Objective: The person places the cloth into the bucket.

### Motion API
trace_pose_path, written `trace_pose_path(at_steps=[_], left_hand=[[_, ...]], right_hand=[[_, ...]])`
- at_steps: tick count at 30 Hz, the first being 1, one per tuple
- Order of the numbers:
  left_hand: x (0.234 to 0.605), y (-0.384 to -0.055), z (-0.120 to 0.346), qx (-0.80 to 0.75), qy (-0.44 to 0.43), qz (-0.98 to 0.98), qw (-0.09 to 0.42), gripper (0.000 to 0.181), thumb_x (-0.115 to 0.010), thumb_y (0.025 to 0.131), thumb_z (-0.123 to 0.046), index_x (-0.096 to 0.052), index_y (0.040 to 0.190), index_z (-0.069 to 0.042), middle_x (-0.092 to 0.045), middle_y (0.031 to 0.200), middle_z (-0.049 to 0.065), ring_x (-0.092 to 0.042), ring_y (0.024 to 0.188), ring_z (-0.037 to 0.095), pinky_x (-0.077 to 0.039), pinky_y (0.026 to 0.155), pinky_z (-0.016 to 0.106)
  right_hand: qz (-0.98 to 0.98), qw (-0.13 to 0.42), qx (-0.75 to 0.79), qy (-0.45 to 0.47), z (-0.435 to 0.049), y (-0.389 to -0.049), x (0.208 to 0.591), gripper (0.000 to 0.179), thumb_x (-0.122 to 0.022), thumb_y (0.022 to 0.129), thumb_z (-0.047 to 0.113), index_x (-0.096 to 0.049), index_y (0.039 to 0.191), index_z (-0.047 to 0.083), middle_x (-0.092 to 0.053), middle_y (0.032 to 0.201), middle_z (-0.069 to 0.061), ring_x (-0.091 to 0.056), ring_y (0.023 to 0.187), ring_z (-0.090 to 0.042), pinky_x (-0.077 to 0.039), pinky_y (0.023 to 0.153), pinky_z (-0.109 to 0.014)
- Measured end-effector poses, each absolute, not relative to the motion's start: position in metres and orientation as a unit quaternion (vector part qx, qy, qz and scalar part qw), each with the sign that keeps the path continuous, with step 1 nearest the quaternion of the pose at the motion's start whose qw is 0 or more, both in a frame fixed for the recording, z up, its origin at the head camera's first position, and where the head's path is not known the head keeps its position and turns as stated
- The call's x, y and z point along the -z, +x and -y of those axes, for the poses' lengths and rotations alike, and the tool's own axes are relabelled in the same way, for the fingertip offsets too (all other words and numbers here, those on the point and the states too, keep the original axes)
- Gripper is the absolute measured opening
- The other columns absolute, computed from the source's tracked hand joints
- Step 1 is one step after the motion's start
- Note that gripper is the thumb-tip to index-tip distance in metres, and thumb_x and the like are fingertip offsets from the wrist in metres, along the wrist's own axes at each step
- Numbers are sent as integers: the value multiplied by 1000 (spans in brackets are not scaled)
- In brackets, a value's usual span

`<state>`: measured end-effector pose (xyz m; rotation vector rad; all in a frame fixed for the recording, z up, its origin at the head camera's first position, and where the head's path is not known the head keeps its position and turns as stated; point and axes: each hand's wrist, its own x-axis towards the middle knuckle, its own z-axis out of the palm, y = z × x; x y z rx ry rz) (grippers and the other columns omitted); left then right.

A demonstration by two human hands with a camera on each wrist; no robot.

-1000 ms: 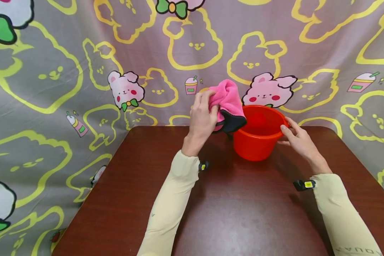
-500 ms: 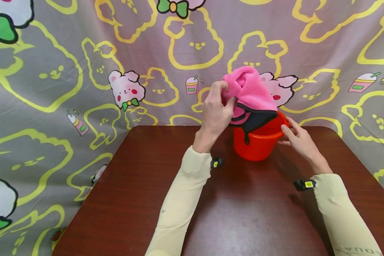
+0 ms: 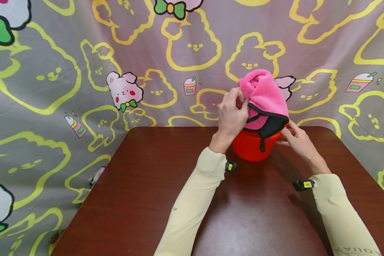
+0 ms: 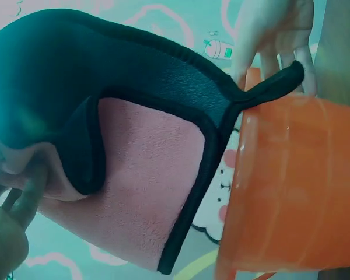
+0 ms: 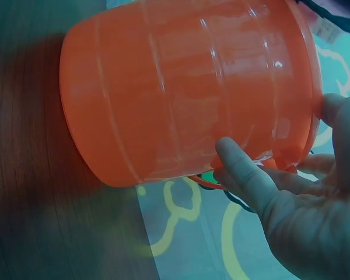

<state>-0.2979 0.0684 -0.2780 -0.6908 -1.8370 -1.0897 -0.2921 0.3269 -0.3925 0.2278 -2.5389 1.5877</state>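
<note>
My left hand [image 3: 232, 115] pinches a pink fleece cloth [image 3: 268, 90] with a smooth black side, black edging and a small loop. The cloth hangs over the mouth of a red plastic bucket [image 3: 251, 149], covering most of its opening. In the left wrist view, the cloth's black side [image 4: 146, 70] and pink side both show, and the loop lies close to the bucket's rim. My right hand [image 3: 299, 140] holds the bucket at its right rim. In the right wrist view, its fingertip [image 5: 224, 146] lies against the bucket wall [image 5: 181, 87]. The bucket's inside is hidden.
The bucket stands upright near the far edge of a dark brown wooden table [image 3: 140, 185]. A grey curtain [image 3: 160, 46] printed with yellow outlines and cartoon rabbits hangs behind and at both sides.
My left hand has moved right with the cloth, rising at first, from beside the bucket to over its mouth. My right hand and the bucket have stayed in place.
</note>
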Motion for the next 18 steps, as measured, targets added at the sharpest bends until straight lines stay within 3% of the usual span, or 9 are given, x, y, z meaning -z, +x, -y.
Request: trace_pose_path(at_steps=[4, 7, 12, 18], left_hand=[[285, -304, -76, 449, -265, 751, 405, 20, -69, 89, -8, -51, 80, -5, -57, 78, 8, -54, 74, 17, -39, 65, 17], [295, -309, -79, 439, -252, 783, 362, 21, -68, 90, -9, -50, 80, -5, -55, 76, 8, -54, 73, 16, -37, 64, 16], [311, -311, -76, 370, -240, 859, 261, 20, -67, 91, -16, -51, 81, -9, -55, 84, 5, -55, 85, 16, -40, 69, 19], [320, -310, -64, 320, -242, 899, 176, 13, -61, 96, -27, -55, 93, -15, -56, 106, 4, -52, 103, 14, -46, 82, 25]], right_hand=[[843, 77, -526, 78, -324, -292, 391, 54, -50, 101, 39, -34, 152, 27, -52, 118, 9, -66, 89, 5, -58, 72, -22], [843, 71, -528, 80, -324, -293, 390, 58, -49, 102, 38, -28, 155, 29, -52, 128, -1, -66, 89, 5, -58, 73, -23], [851, 46, -518, 76, -328, -292, 389, 68, -44, 102, 42, -11, 159, 24, -39, 148, -23, -69, 88, 1, -58, 77, -24], [859, 37, -505, 81, -332, -290, 388, 69, -41, 104, 40, -7, 159, 18, -34, 150, -30, -71, 93, -6, -58, 76, -23]])
